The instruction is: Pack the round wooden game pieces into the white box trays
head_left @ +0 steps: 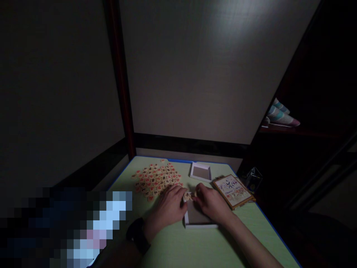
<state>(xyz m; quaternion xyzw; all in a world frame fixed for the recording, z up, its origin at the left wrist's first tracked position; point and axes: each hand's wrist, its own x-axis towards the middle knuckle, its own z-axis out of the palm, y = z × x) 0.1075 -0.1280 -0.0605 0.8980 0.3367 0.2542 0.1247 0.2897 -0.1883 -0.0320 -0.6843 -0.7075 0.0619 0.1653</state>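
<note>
My left hand (170, 205), a dark watch on its wrist, has its fingers curled at the far left corner of an open shallow white box (200, 225). A round wooden Chinese chess piece (187, 195) with a dark character shows at its fingertips. Across from it, my right hand (211, 202) is bent over the same box, thumb and fingers closed on another pale piece at the box's far side. Its fingers hide part of that piece. Left of the hands spreads a heap of Chinese chess pieces (156, 178) with red and dark characters.
The green table (167, 245) has a blue edge. A shallow white box part (202, 172) lies at the back, and a wooden-framed Chinese chess case (232, 190) at the right edge. Wall panels (189, 74) rise behind; a dark bag-like object (253, 179) is beyond the table.
</note>
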